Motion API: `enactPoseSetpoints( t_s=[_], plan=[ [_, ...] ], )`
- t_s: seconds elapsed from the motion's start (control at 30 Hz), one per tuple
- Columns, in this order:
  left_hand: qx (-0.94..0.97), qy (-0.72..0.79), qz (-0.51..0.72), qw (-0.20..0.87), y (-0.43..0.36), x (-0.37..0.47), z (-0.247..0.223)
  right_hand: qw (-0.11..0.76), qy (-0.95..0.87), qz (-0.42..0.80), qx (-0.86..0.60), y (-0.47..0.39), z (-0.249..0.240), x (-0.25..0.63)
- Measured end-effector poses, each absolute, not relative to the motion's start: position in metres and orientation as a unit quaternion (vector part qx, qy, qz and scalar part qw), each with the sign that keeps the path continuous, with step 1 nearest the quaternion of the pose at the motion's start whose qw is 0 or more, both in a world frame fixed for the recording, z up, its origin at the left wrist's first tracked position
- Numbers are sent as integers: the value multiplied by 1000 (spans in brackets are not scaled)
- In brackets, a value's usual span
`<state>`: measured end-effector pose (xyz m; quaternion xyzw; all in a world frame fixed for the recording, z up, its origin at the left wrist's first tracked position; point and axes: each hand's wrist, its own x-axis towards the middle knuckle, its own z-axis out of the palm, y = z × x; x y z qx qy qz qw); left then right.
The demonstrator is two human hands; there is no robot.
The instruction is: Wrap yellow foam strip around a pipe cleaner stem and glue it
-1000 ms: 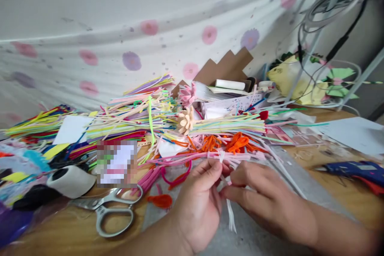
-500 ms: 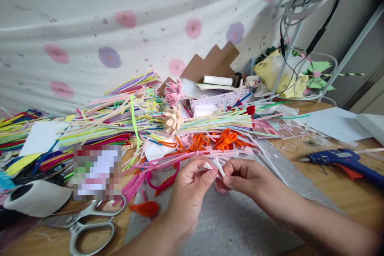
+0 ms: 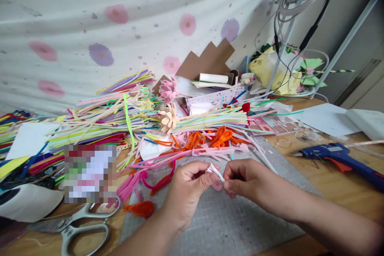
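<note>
Above the grey cutting mat (image 3: 228, 224), my left hand (image 3: 190, 188) pinches a small bundle of thin white strands (image 3: 215, 170) between thumb and forefinger. My right hand (image 3: 250, 178) is closed beside it, its thumb and forefinger on the other end of the strands. Just below the fingertips shows a pink coiled piece (image 3: 217, 185); whether a hand holds it or it lies on the mat I cannot tell. Pink pipe cleaners (image 3: 186, 156) and twisted orange ones (image 3: 222, 137) lie beyond my hands.
Large scissors (image 3: 84, 224) and an orange fuzzy piece (image 3: 140, 209) lie at left. A blue glue gun (image 3: 342, 160) rests at right. Behind are heaped pipe cleaners (image 3: 111, 112), a beige flower (image 3: 169, 118), a pink flower (image 3: 169, 90) and white paper (image 3: 330, 118).
My hands have come closer together, and the white strand in my right hand now lies against those in my left. The whole view has shifted slightly.
</note>
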<state>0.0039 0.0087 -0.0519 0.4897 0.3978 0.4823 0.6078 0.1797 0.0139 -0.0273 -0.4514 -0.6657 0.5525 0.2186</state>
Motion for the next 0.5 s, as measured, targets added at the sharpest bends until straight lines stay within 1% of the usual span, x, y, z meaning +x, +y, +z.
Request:
enactPoseSetpoints(
  t_s=[0.3, 0.37, 0.5],
  plan=[
    [479, 412, 484, 605, 9, 4, -50, 198, -675, 543, -459, 12, -29, 179],
    [474, 418, 492, 599, 10, 4, -51, 213, -674, 541, -456, 13, -29, 180],
    [449, 429, 523, 584, 11, 3, -50, 276, -651, 557, -435, 15, -32, 181]
  ],
)
